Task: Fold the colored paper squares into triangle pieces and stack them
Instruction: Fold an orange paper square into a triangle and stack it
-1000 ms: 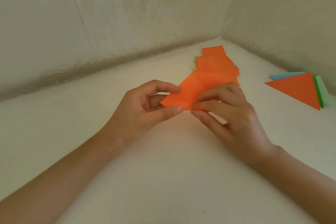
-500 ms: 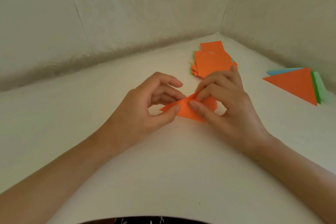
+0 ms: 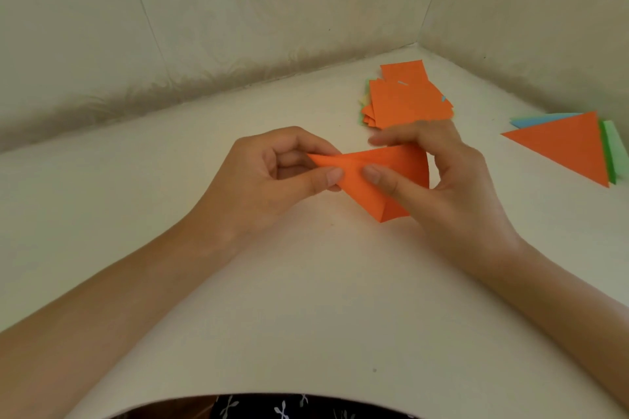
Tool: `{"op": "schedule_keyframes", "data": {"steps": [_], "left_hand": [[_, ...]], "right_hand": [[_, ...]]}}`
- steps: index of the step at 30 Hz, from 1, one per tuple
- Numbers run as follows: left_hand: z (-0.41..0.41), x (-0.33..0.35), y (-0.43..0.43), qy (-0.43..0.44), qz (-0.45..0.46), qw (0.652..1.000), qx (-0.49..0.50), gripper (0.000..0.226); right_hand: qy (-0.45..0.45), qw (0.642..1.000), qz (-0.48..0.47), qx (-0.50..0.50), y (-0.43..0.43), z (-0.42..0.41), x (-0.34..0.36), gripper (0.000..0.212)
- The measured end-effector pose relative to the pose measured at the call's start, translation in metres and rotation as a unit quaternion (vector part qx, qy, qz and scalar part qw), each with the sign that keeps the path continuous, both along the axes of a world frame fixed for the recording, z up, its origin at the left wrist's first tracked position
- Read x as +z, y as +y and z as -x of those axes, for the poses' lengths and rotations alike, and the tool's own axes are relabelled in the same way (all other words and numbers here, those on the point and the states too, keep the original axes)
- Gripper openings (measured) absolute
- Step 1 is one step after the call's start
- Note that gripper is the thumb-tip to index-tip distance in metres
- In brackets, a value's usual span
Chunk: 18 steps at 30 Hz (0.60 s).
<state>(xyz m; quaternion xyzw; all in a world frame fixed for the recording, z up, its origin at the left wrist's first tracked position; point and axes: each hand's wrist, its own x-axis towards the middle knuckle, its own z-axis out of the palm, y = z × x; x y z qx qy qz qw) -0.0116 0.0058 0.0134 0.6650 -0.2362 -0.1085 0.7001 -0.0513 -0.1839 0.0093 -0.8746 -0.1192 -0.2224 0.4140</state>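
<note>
An orange paper square (image 3: pixel 369 180), bent over into a loose triangle, hangs just above the white table between both hands. My left hand (image 3: pixel 272 180) pinches its left corner between thumb and fingers. My right hand (image 3: pixel 439 187) pinches the paper with the thumb on its front face and the fingers behind the upper edge. A pile of unfolded squares (image 3: pixel 406 99), orange on top with green and yellow edges showing, lies beyond the hands. At the right lies a stack of folded triangles (image 3: pixel 568 143), orange on top, blue and green beneath.
The white table (image 3: pixel 306 299) meets pale walls (image 3: pixel 238 27) at the back and right, forming a corner behind the pile of squares. Dark patterned clothing (image 3: pixel 282 408) shows at the near table edge.
The orange paper has gone from a raised flat sheet to a doubled-over triangle held lower and nearer me. Both hands shifted their pinches along it; the view tilted down.
</note>
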Motion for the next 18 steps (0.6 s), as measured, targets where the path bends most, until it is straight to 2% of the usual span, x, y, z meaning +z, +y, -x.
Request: {"op": "schedule_keyframes", "data": {"steps": [4, 8, 13, 18], "left_hand": [[0.0001, -0.0010, -0.0010, -0.002, -0.009, 1.000, 0.004, 0.016], [-0.0010, -0.0023, -0.0011, -0.004, -0.019, 1.000, 0.012, 0.013], [-0.0002, -0.0005, -0.0009, -0.004, -0.017, 1.000, 0.007, 0.016], [0.0016, 0.0025, -0.0013, 0.018, -0.003, 1.000, 0.000, 0.020]], "right_hand": [[0.027, 0.999, -0.015, 0.014, -0.0006, -0.0033, -0.0013, 0.010], [0.071, 0.996, -0.055, 0.024, 0.0015, -0.0037, -0.0004, 0.008], [0.082, 0.992, -0.096, 0.019, 0.0025, -0.0015, 0.0012, 0.013], [0.061, 0.993, -0.099, 0.010, 0.0034, -0.0002, 0.0028, 0.015]]}}
